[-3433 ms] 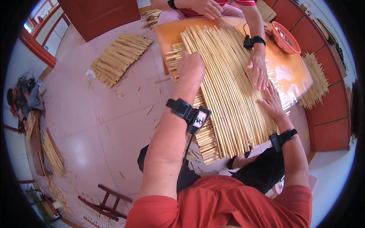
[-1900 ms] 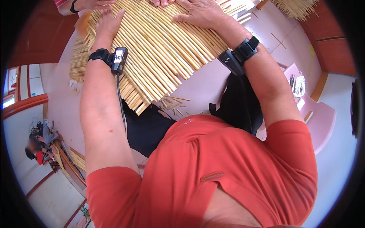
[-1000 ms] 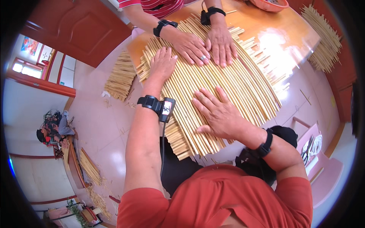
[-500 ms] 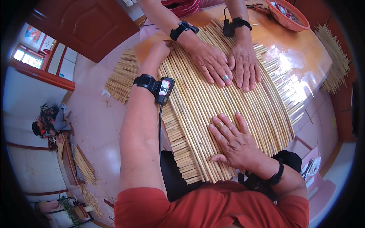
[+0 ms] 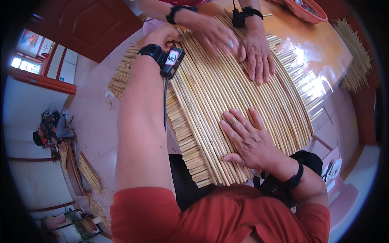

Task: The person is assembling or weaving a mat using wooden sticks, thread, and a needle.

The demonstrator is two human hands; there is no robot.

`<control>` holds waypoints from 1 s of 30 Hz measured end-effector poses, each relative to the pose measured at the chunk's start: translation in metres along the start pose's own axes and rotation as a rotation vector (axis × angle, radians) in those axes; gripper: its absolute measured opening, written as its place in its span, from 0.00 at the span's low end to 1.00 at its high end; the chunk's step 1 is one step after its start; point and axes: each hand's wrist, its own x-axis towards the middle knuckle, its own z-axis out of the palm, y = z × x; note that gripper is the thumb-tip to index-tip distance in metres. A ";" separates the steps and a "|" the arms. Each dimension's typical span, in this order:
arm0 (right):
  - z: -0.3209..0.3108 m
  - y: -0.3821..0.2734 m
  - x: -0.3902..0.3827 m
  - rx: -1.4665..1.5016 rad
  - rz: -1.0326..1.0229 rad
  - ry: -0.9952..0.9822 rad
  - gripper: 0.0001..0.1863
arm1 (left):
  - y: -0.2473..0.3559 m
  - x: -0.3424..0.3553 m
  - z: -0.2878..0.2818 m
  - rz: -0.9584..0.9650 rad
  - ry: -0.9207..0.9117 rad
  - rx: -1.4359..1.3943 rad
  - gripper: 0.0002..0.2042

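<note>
Long pale-yellow sticks (image 5: 206, 109) lie side by side in a wide layer. Beneath them a crosswise layer of sticks (image 5: 186, 141) pokes out at the left and right sides. My right hand (image 5: 251, 137) rests palm down on the near part of the top layer, fingers spread. At the far left corner my left hand (image 5: 163, 36) has its fingers curled in by the stick ends; what they grip, if anything, is hidden. Across from me, another person's hand (image 5: 257, 58) presses flat on the sticks. That person's other hand (image 5: 212, 34) is motion-blurred above the layer.
An orange-brown shiny table (image 5: 324, 48) stretches to the right under the sticks. An orange basket (image 5: 308, 12) stands at its far edge. More stick bundles (image 5: 354, 56) show at the right. A brown door (image 5: 89, 28) stands at upper left, and a pink chair (image 5: 344, 202) at lower right.
My left hand has moved a little farther away and left along the stick ends. The other person's ringed hand has lifted and blurred. My right hand stays flat on the sticks.
</note>
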 end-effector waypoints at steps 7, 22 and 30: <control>0.005 0.000 -0.001 0.004 0.003 0.025 0.46 | 0.009 0.009 -0.010 -0.220 -0.212 0.024 0.08; 0.014 0.005 -0.006 -0.017 -0.016 0.080 0.45 | 0.009 0.024 -0.050 0.109 -0.072 -0.154 0.13; -0.004 0.033 -0.015 1.099 0.109 0.599 0.16 | -0.014 -0.026 -0.021 0.313 -0.022 -0.047 0.11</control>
